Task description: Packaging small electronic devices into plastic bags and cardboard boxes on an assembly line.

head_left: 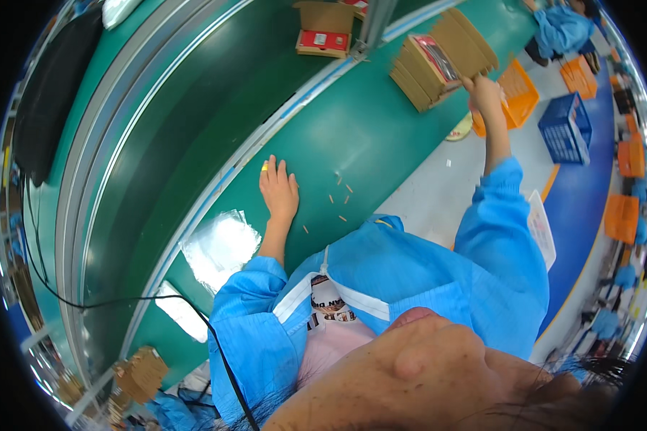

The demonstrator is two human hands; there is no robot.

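View: head camera, the only one.
Left hand (pixel 278 194): released; fingers loosely spread, palm down on the green bench (pixel 381 129); one yellow band (pixel 264 166) on a finger.
Right hand (pixel 486 99): fingers at the near right edge of the open carton; cannot tell whether they grip it.
Open carton (pixel 413 80): one, at the right fingers, well apart from the left ones; flap raised, red-and-dark contents (pixel 437 57) inside.
Second carton (pixel 316 52): one, lidded flap up, red inside; well ahead of the left fingers, beyond the rail.
In the way: metal rail (pixel 279 118) just past the left fingertips, between them and the dark green recess (pixel 187 129); one metal post (pixel 378 25) between the two cartons.
Brown slivers (pixel 342 218): at least four, scattered right of the left fingers and behind them.
Clear plastic bags (pixel 219 248): one pile, behind and left of the left fingers; glare prevents a count.
Crates: orange crate (pixel 526 93), partly hidden by the right hand, just beside its fingers; blue crate (pixel 564 133), one, farther right.
Black cable (pixel 108 305): one, well behind the left fingers.
Co-worker (pixel 562 30): one in blue, beyond the right fingers.
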